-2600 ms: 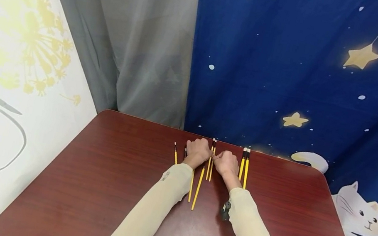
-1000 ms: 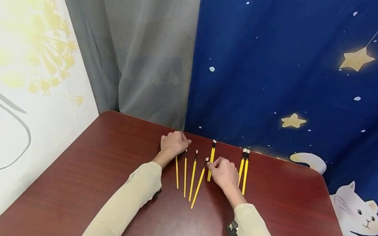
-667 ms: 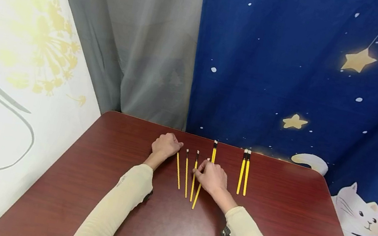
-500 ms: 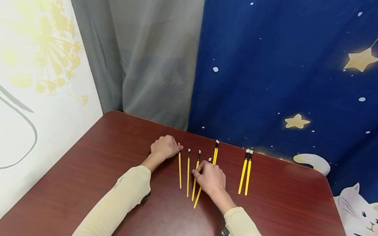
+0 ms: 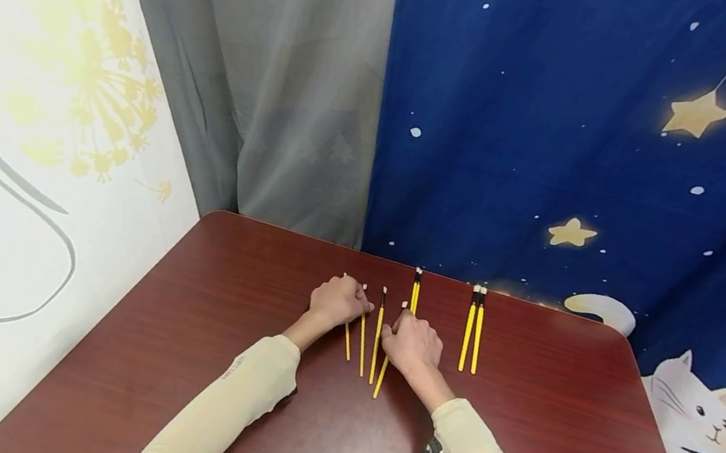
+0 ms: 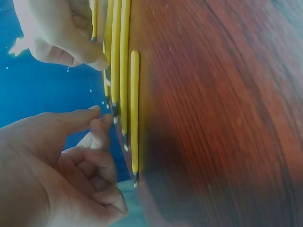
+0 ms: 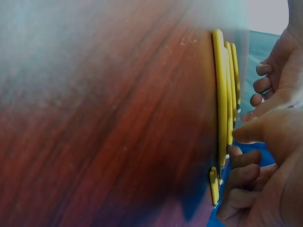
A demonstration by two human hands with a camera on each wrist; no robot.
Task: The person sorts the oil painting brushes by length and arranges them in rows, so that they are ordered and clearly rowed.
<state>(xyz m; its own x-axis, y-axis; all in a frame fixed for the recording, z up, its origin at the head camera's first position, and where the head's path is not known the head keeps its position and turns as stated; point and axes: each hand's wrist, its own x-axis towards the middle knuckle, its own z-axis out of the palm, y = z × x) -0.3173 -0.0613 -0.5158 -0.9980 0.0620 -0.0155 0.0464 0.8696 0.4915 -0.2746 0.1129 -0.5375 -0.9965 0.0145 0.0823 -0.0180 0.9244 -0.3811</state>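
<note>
Several slim paintbrushes with yellow handles, dark ferrules and white tips lie on the table, tips toward the back. My left hand (image 5: pixel 337 300) is over the leftmost paintbrush (image 5: pixel 348 345) and its neighbour, the second paintbrush (image 5: pixel 361 352). In the left wrist view its fingers are loosely bent beside the tips, with nothing between them. My right hand (image 5: pixel 414 342) covers part of the slanted fourth paintbrush (image 5: pixel 380 379), right of the third paintbrush (image 5: pixel 376 342). The right wrist view has its thumb and forefinger apart, close to the brush ends.
Two paintbrushes (image 5: pixel 415 292) lie side by side behind my right hand, partly hidden by it. Farther right is another pair of paintbrushes (image 5: pixel 473 333). The reddish-brown table (image 5: pixel 554 422) ends at a blue star-patterned curtain (image 5: pixel 498 121) and a grey curtain (image 5: pixel 314 88).
Both hands have left the pair at the back, which now lies close together. Lately my left hand has come right over the two leftmost brushes, and my right hand has shifted slightly right.
</note>
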